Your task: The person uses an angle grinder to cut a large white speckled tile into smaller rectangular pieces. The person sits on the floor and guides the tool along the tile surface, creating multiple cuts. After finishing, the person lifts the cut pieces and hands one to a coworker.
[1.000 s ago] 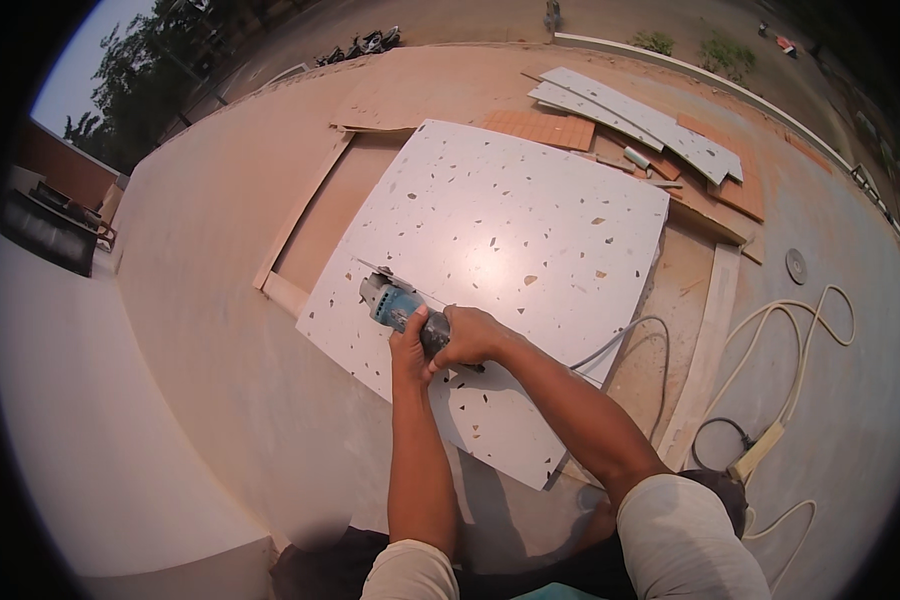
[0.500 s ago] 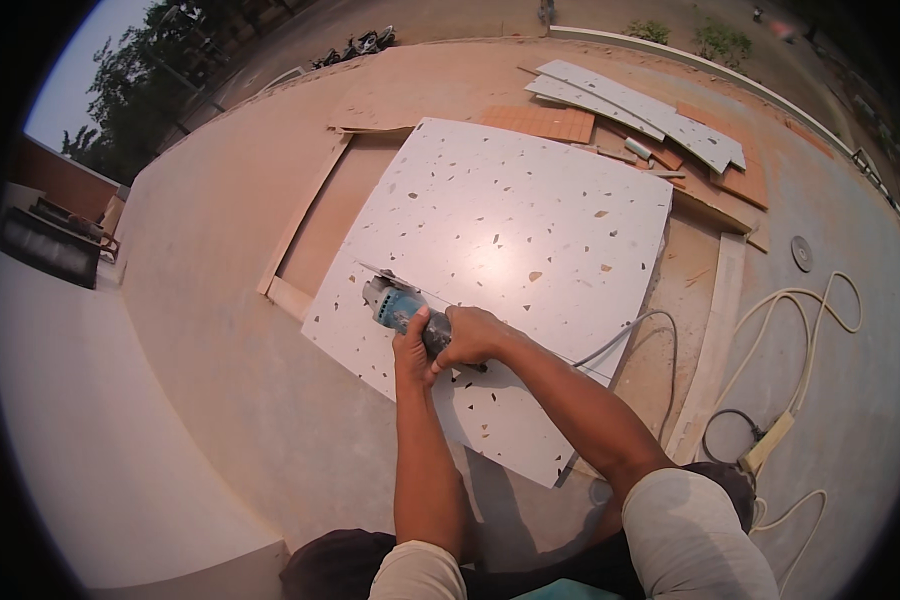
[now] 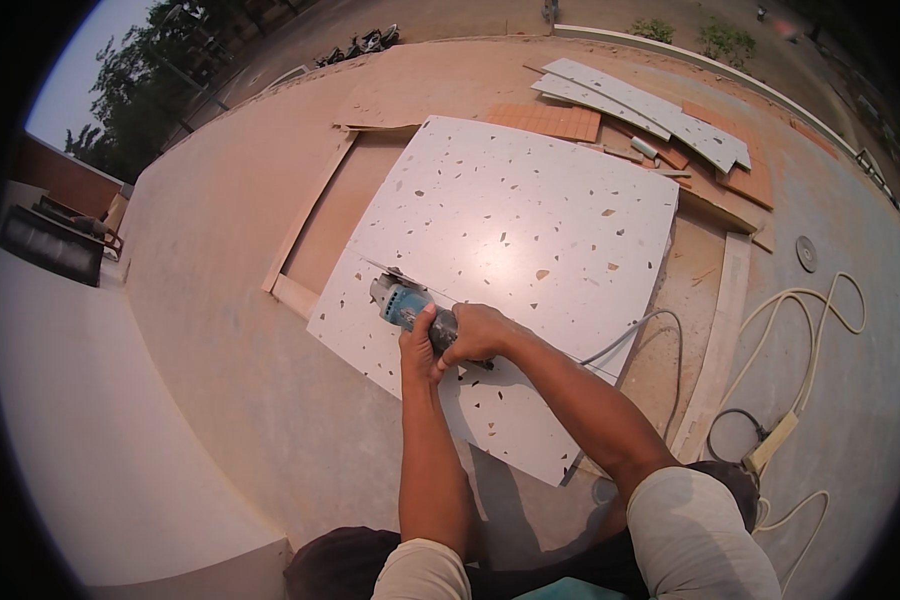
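A blue angle grinder with a grey head rests low over a large white speckled slab. Its disc edge meets a thin straight line running across the slab. Wrapped about the tool's body from the near side is my left hand, thumb on top. My right hand grips the rear of the body from the right, closed around it. The grey power cord leaves from behind my right forearm and loops over the slab's right edge. Part of the grinder's rear is hidden under my fingers.
Beneath the slab lies a wooden frame. Offcut speckled strips and orange tiles are piled at the far right. To the right, a loose grinding disc, a cream extension cord and its socket block lie on the floor.
The whole view has shifted slightly, with the scene a few pixels further right. Both hands keep their hold on the grinder, which shows no clear movement along the slab.
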`<state>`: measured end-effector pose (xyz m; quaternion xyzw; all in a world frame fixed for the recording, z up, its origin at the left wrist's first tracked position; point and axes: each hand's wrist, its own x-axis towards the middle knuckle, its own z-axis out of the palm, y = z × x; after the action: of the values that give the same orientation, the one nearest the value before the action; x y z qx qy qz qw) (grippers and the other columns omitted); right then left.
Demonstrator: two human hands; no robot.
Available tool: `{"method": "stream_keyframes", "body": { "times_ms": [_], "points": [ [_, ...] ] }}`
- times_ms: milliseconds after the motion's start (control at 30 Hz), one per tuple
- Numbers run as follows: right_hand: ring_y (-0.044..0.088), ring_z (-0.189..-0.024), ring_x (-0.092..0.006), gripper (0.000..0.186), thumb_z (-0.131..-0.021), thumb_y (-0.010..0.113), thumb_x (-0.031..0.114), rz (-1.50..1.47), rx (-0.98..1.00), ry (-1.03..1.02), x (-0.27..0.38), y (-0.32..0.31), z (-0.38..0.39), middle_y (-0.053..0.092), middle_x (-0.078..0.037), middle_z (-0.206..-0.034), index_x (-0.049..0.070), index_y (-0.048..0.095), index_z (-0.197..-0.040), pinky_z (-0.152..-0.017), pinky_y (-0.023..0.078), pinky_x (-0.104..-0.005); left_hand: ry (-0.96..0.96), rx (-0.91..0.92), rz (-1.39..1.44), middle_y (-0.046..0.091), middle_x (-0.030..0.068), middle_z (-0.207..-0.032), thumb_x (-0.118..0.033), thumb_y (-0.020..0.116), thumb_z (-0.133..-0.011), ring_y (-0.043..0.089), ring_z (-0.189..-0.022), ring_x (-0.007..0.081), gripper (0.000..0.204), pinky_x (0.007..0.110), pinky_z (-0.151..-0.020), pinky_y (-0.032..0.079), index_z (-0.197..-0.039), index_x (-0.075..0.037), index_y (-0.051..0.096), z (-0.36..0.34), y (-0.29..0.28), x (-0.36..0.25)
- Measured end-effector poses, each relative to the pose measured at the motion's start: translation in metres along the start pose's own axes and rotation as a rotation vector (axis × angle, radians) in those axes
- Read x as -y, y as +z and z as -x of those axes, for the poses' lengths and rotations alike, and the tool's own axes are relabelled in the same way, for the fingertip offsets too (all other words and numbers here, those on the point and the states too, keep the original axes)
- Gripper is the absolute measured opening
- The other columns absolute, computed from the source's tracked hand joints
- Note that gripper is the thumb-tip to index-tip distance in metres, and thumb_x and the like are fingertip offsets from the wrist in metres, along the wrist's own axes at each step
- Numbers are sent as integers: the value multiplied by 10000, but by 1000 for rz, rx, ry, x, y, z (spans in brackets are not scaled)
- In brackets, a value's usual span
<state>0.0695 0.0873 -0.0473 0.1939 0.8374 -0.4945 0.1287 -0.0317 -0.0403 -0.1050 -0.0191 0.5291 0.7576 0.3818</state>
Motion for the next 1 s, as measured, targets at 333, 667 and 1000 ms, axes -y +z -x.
{"method": "stream_keyframes", "body": {
  "times_ms": [333,667,1000],
  "points": [
    [683,-923,-361,770,-537,861,430,20,-14,-13,0,2,-1,682,-268,-981,-112,625,-1030,-816,535,-388,-28,2,2,683,99,-891,-226,704,-880,693,-765,212,256,350,-695,593,-1006,-25,609,1,0,-2],
    [684,-903,-354,768,-527,861,436,25,13,2,-5,3,2,683,-267,-971,-117,628,-1006,-803,531,-384,-17,-15,-18,682,111,-893,-260,722,-863,693,-749,222,312,351,-677,593,-1014,-15,604,5,4,4],
    [685,-909,-363,788,-524,867,441,16,32,9,-10,2,10,680,-282,-975,-132,628,-1011,-805,534,-386,-24,-15,4,681,106,-878,-253,722,-862,691,-734,221,290,349,-664,592,-995,-23,605,13,12,7]
  ]
}}
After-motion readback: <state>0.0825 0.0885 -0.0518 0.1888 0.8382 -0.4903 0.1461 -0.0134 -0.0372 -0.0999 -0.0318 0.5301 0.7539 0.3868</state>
